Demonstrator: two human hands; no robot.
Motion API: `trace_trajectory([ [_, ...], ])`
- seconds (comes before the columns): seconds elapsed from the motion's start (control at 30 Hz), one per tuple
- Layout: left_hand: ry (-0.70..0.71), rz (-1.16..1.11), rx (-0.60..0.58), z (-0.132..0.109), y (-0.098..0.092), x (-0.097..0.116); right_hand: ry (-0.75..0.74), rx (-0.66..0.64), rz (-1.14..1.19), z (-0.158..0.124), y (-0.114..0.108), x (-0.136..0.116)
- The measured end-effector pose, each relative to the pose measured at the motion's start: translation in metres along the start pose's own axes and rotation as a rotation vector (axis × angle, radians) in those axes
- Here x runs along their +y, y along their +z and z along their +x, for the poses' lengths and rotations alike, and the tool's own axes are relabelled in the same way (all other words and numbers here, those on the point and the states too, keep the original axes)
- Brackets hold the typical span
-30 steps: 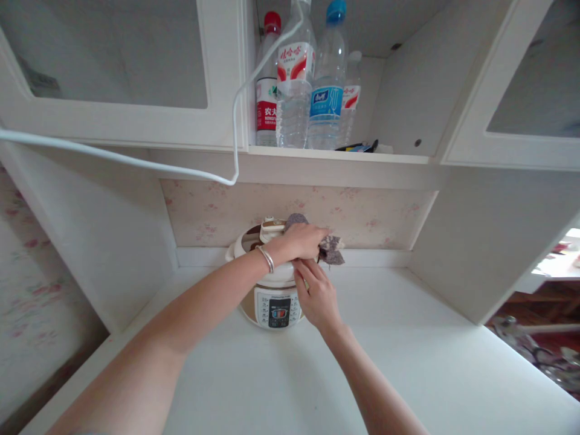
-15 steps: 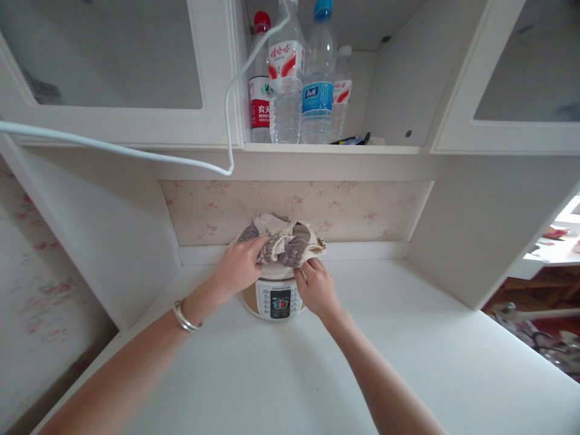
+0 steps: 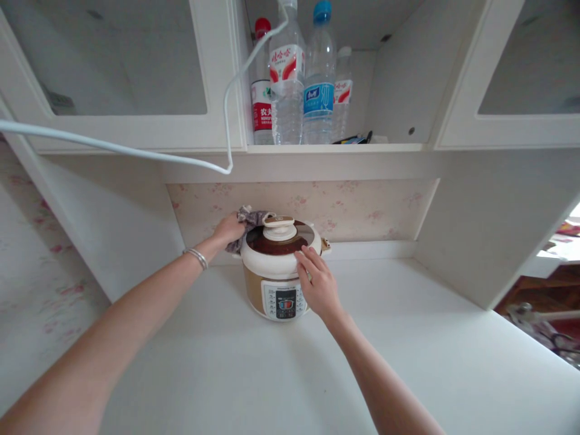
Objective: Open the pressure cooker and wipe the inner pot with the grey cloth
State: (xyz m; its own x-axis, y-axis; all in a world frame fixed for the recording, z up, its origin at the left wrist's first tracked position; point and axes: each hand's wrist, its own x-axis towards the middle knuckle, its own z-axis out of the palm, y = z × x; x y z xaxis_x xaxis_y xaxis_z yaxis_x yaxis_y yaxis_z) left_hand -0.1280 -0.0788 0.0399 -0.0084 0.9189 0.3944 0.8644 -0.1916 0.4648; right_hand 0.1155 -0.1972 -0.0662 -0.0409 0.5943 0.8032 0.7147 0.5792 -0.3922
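Note:
An electric pressure cooker [image 3: 254,287] with a white rim, dark brown lid and front control panel stands on the white counter against the back wall. My left hand [image 3: 229,229] is closed on a bunched grey and cream cloth [image 3: 251,220] at the cooker's left rear, beside the lid handle [image 3: 279,228]. Part of the cloth hangs behind the rim and is hidden. At the lid's front right edge, my right hand [image 3: 317,281] rests with its fingers stretched out and holds nothing.
Above the cooker is an open cabinet shelf [image 3: 389,147] with several plastic bottles, among them a blue-capped bottle [image 3: 318,99]. A white cable-like rod [image 3: 136,152] crosses the upper left close to the camera. Side panels [image 3: 493,223] flank the counter [image 3: 254,374].
The cloth has gone from spread over the lid to bunched at its left rear, drawn there by my left hand. The lid is uncovered. My right hand's fingers have left the cloth.

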Motion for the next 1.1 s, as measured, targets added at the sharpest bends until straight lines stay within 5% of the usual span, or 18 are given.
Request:
trace_trajectory([
  [0.17, -0.007, -0.170, -0.079, 0.036, 0.009, 0.047, 0.029, 0.005, 0.008, -0.001, 0.002, -0.001],
  [0.37, 0.284, 0.026, -0.277, 0.053, 0.027, 0.113, 0.027, 0.001, 0.020, -0.001, 0.002, -0.001],
  [0.63, 0.692, 0.407, -0.234, -0.003, 0.056, 0.170, -0.012, -0.017, 0.002, 0.001, 0.001, 0.001],
  [0.73, 0.796, 0.367, -0.274, -0.038, 0.066, 0.171, 0.015, -0.023, -0.037, 0.000, 0.001, 0.004],
  [0.83, 0.842, 0.290, -0.184, -0.067, 0.067, 0.161, 0.038, -0.035, -0.124, -0.003, 0.002, 0.008],
  [1.1, 0.694, 0.088, -0.016, -0.104, 0.031, 0.102, 0.008, -0.082, -0.137, -0.008, 0.005, 0.017],
])
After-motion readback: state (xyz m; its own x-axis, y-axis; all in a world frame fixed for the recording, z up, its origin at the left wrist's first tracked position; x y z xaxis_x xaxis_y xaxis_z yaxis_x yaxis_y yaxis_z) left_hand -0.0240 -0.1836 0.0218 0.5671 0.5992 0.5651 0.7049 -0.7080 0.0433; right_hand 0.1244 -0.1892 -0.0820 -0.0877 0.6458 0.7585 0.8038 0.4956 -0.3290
